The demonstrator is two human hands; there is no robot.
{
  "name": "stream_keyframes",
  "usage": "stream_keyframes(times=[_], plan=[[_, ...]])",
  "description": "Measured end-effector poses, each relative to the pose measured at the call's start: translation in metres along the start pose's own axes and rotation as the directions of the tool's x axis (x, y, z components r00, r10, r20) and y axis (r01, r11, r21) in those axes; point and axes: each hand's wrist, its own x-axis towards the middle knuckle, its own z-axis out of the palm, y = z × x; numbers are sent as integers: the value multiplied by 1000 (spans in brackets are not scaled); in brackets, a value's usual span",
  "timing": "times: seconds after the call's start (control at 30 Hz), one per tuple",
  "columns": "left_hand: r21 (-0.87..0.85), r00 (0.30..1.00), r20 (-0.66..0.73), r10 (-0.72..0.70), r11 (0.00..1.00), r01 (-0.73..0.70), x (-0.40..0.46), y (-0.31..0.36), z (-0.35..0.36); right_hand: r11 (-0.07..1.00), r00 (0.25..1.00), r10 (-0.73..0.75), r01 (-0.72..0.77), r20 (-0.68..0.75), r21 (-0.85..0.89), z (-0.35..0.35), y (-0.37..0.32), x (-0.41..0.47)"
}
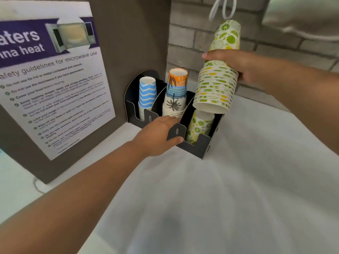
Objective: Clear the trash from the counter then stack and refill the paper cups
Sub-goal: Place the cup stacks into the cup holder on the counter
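A black three-slot cup holder (197, 147) stands on the white counter against the wall. Its left slot holds blue zigzag cups (147, 94), its middle slot palm-tree cups (175, 96), and its right slot lime-print cups (199, 125). My right hand (236, 66) grips a tall upside-down stack of lime-print cups (218, 85), tilted, its open end just above the right slot. My left hand (159, 136) grasps the front divider tab between the middle and right slots.
A grey microwave side with a microwave safety poster (53, 85) stands to the left. Behind is a grey brick wall (185, 37), with a white cord loop (222, 8) hanging above. The white counter (238, 180) stretches toward me.
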Motion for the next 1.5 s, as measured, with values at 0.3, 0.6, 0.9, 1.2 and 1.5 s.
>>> stream_keyframes(times=[0.3, 0.6, 0.9, 1.2, 1.5], plan=[[-9, 998, -46, 44, 999, -45, 4, -8, 6, 991, 971, -114, 127, -211, 50, 5, 11, 14], [-20, 997, -49, 54, 998, -55, 3, -10, 9, 946, 880, -323, 299, -349, -120, 31, 35, -6], [-22, 998, -52, 26, 999, -27, 2, -9, 13, 896, 832, -442, 389, -336, -216, 57, 78, -25], [-21, 999, -46, -3, 1000, 2, 0, -3, 15, 895, 855, -440, 395, -275, -206, 62, 85, -43], [-15, 999, -39, -23, 1000, 22, 0, 1, 13, 926, 882, -376, 344, -283, -157, 62, 92, -48]])
